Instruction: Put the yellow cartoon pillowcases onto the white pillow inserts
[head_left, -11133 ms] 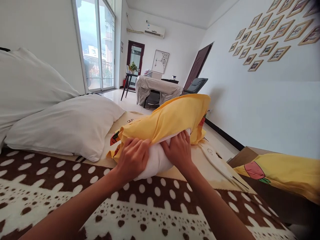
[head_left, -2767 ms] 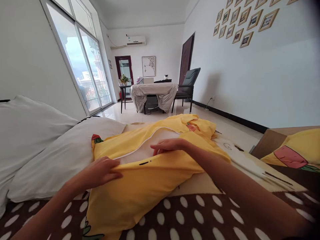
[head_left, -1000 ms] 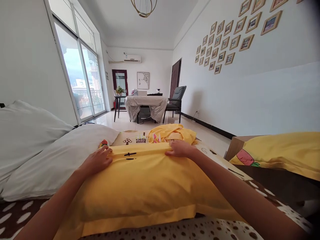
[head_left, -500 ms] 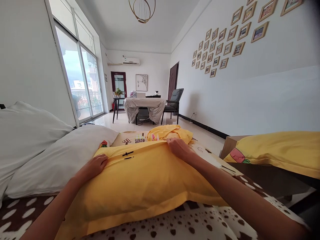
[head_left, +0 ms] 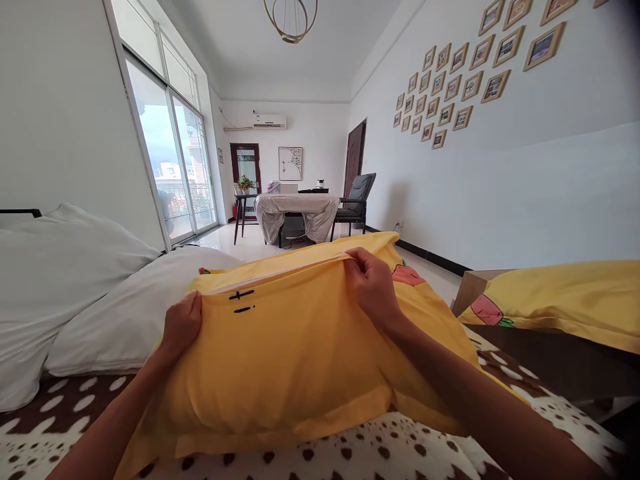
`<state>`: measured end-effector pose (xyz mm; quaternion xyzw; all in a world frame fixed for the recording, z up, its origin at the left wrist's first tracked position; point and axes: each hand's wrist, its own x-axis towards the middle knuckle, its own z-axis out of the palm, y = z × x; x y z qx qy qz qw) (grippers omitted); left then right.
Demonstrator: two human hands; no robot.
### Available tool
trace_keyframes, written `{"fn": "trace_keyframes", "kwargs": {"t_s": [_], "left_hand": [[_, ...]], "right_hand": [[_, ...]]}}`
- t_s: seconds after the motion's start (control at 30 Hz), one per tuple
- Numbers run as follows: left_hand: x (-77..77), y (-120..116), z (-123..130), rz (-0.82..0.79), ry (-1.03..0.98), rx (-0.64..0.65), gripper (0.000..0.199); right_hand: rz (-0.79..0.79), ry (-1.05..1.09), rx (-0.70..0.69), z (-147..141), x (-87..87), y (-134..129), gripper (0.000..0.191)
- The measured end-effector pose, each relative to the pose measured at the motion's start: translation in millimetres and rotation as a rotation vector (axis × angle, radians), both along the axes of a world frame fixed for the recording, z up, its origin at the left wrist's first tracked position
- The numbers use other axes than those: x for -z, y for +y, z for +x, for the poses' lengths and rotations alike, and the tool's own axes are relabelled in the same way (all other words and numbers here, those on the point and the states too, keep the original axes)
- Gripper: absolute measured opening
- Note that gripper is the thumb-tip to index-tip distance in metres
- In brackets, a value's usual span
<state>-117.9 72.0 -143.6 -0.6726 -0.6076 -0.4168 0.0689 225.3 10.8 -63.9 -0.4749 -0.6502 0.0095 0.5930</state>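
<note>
A yellow pillowcase (head_left: 285,360) with black marks on its front lies before me on the bed, plump as if a pillow is inside. My left hand (head_left: 183,323) pinches the upper edge of its front layer at the left. Farther right, my right hand (head_left: 373,283) grips the same edge, fingers closed on the cloth. Between the hands that edge is pulled taut, and a thin whitish strip shows along it. More yellow cloth with a printed carrot (head_left: 409,275) spreads behind and right of my right hand.
White pillows (head_left: 90,267) lie to the left on the brown-and-white spotted bedding (head_left: 70,397). Another yellow pillow (head_left: 565,300) rests on a piece of furniture at the right. A covered table (head_left: 297,203) and a dark chair (head_left: 357,200) stand across the room.
Both hands have drawn the pillowcase edge up and tauter, my left hand shifting left. The crumpled yellow cloth behind is now spread out, and the pale strip has appeared.
</note>
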Motion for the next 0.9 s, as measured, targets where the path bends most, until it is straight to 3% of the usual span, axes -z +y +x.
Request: {"fn": "trace_keyframes", "kwargs": {"t_s": [0.1, 0.2, 0.27, 0.33, 0.37, 0.43, 0.53, 0.63, 0.73, 0.9], "left_hand": [[-27.5, -22.5, 26.2, 0.257, -0.198, -0.078, 0.032], [-48.9, -32.9, 49.6, 0.636, -0.276, -0.115, 0.028], [-54.6, -27.1, 55.5, 0.887, -0.214, -0.128, 0.023], [-49.2, -13.7, 52.6, 0.983, -0.099, -0.143, 0.021], [-41.8, -6.1, 48.9, 0.925, -0.017, -0.144, 0.021], [-18.7, 6.2, 40.9, 0.657, 0.181, -0.119, 0.024], [22.9, 12.0, 36.0, 0.229, 0.444, 0.023, 0.026], [44.7, 8.2, 41.6, 0.025, 0.525, 0.110, 0.027], [36.2, 7.2, 48.2, -0.165, 0.553, 0.151, 0.033], [10.1, 6.0, 47.8, -0.418, 0.533, 0.258, 0.043]], "right_hand": [[0.154, 0.192, -0.012, 0.3, -4.5, -3.4, 0.020], [0.324, 0.191, 0.087, 0.9, 1.9, 7.0, 0.020], [0.395, 0.105, 0.202, 7.9, 8.2, 21.0, 0.021], [0.426, 0.004, 0.344, 22.7, 15.4, 37.1, 0.025], [0.400, -0.065, 0.410, 32.6, 20.0, 44.6, 0.028], [0.199, -0.327, 0.478, 54.0, 33.1, 56.7, 0.035], [-0.216, -0.795, 0.356, 80.0, 61.7, 66.3, 0.031], [-0.381, -0.955, 0.254, 88.7, 88.7, 68.9, 0.025], [-0.467, -1.030, 0.258, 85.1, 98.6, 68.3, 0.031], [-0.573, -1.152, 0.200, 80.2, 93.1, 58.2, 0.035]]}}
